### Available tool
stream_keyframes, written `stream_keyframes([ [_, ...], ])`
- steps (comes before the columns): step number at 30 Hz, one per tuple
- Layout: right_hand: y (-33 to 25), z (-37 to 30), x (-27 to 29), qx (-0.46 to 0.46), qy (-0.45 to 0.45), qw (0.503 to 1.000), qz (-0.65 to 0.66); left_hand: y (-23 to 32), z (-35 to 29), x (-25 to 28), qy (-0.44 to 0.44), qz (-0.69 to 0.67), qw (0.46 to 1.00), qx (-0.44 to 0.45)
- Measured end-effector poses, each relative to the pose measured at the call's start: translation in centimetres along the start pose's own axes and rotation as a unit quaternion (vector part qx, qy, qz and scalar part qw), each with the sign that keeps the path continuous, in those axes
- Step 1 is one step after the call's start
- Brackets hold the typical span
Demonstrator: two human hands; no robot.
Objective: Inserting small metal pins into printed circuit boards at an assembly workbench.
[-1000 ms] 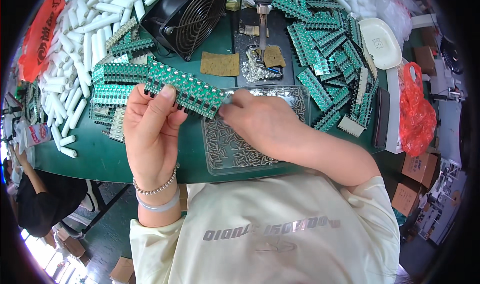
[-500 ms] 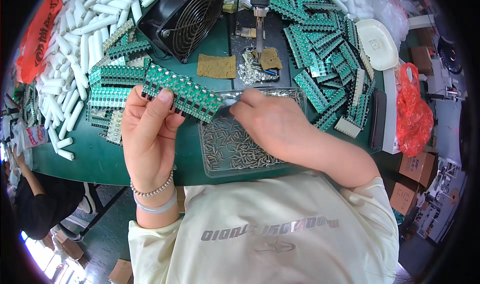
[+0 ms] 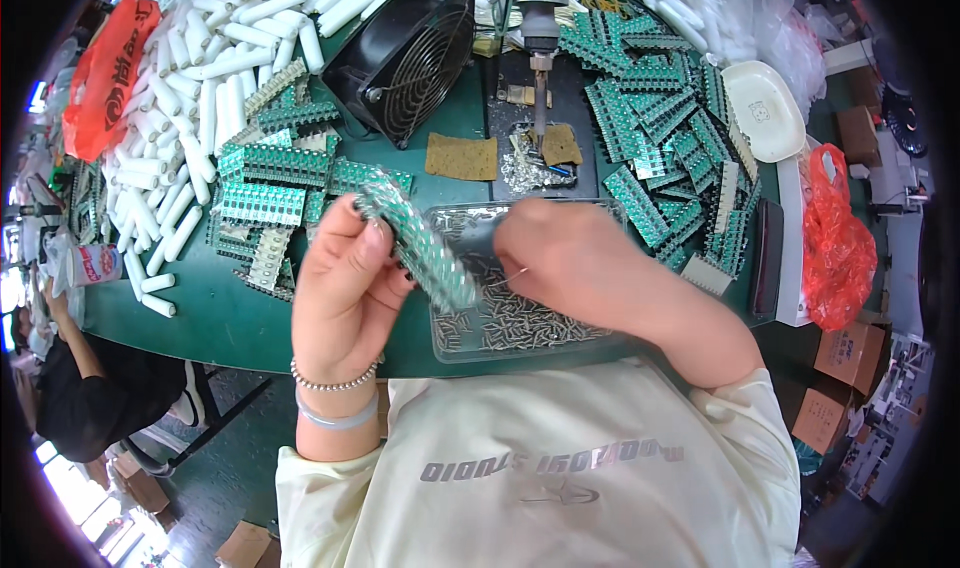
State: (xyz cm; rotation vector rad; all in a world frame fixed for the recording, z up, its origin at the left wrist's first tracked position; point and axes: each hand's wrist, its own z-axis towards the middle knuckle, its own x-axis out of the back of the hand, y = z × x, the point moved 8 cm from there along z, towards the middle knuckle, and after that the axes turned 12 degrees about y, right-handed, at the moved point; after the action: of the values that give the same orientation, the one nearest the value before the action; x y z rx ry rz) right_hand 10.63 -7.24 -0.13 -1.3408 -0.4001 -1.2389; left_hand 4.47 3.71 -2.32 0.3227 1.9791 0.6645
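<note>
My left hand [image 3: 345, 268] pinches a green circuit board strip [image 3: 428, 253] between thumb and fingers, tilted with its lower end toward my right hand. The strip is smeared by motion. My right hand [image 3: 575, 268] is closed over a clear plastic tray [image 3: 455, 356], and a thin, light sliver shows at its fingertips; what it is I cannot make out. Small metal pins [image 3: 530, 328] lie loose in the tray beneath. Behind my left hand is a pile of similar green boards [image 3: 265, 203].
A soldering tool [image 3: 541, 98] points down at a dark stand beside two brown sponge pads [image 3: 461, 158]. A black fan [image 3: 410, 68] stands at the back. White tubes [image 3: 190, 118] heap up at left; more boards [image 3: 650, 118] and a white dish [image 3: 765, 108] occupy the right.
The board strip has swung from a shallow slant to a steep tilt, its right end lowered. My right hand has shifted slightly down over the tray. The whole view has shifted a little.
</note>
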Motion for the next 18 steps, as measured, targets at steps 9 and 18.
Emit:
stream_keyframes([
  [9,-4.2,0.0,6.6,0.055,0.277,0.949,0.143,-6.8,-2.0,-0.9,-0.043,-0.285,0.909,0.301],
  [18,-4.0,-0.3,6.2,0.076,0.306,0.929,0.195,-7.5,-2.5,0.5,0.045,-0.163,0.951,0.259],
])
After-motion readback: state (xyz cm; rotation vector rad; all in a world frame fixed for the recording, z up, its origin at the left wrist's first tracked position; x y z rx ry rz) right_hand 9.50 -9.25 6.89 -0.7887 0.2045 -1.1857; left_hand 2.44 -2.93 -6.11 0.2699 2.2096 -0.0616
